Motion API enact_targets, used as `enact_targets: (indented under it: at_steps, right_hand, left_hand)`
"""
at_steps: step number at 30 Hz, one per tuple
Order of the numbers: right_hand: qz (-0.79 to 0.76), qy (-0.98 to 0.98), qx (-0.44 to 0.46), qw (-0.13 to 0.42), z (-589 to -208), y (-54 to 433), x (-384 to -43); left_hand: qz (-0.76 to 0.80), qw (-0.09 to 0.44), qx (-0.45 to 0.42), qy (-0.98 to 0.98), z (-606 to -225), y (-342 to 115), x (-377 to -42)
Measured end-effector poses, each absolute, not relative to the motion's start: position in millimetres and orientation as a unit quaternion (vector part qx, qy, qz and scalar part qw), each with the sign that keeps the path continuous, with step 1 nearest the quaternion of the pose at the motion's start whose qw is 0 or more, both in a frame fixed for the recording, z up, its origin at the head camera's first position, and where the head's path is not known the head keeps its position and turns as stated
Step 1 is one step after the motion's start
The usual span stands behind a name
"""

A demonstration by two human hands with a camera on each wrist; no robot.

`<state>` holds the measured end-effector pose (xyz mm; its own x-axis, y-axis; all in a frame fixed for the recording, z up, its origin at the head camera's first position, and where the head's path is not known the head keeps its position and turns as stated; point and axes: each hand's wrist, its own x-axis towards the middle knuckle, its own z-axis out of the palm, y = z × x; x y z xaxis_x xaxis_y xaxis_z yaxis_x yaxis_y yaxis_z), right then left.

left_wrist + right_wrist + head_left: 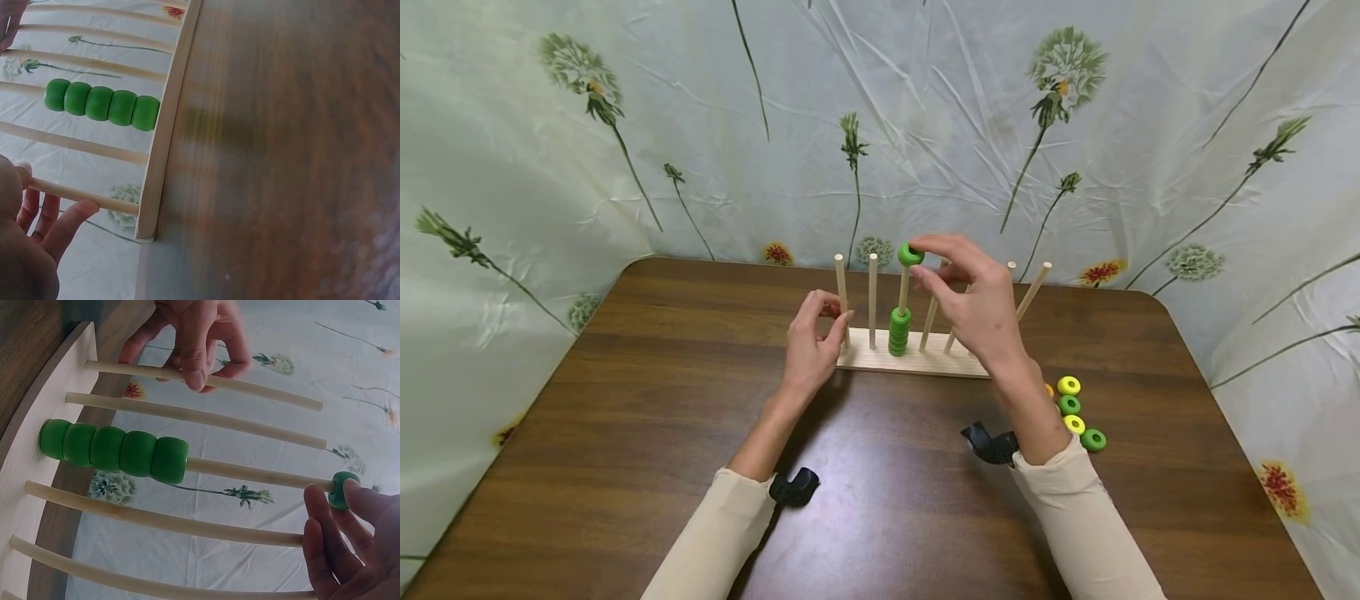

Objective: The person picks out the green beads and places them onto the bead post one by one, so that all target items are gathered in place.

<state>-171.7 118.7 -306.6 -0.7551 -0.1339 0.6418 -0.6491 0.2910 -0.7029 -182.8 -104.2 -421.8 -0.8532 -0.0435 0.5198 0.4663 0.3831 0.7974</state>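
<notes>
A pale wooden base [880, 360] carries a row of upright pegs. Several green beads [898, 332] are stacked at the foot of the third peg from the left. At the top of that same peg, my right hand [977, 300] pinches another green bead [340, 490] between thumb and fingers, and the peg's tip meets it. My left hand [811, 342] holds the leftmost peg [81, 194], thumb on one side and fingers on the other. In the right wrist view, the gap between the held bead and the stack shows bare peg.
Loose beads lie on the brown table [880, 517] beside my right forearm: a yellow bead [1069, 386], a green bead [1093, 440] and several others, partly hidden by the arm. A flower-patterned cloth [940, 150] hangs behind the table.
</notes>
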Motion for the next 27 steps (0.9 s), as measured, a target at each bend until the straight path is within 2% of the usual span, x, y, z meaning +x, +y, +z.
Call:
enact_targets:
  at_steps: [14, 27]
  right_hand:
    - [0.511, -0.796, 0.247, 0.211, -310, 122, -168]
    - [0.576, -0.749, 0.266, 0.189, -310, 141, -159]
  left_hand:
    - [-0.539, 0.237, -0.132, -0.797, -422, -104, -182]
    - [-0.530, 0.246, -0.135, -0.800, -422, -104, -183]
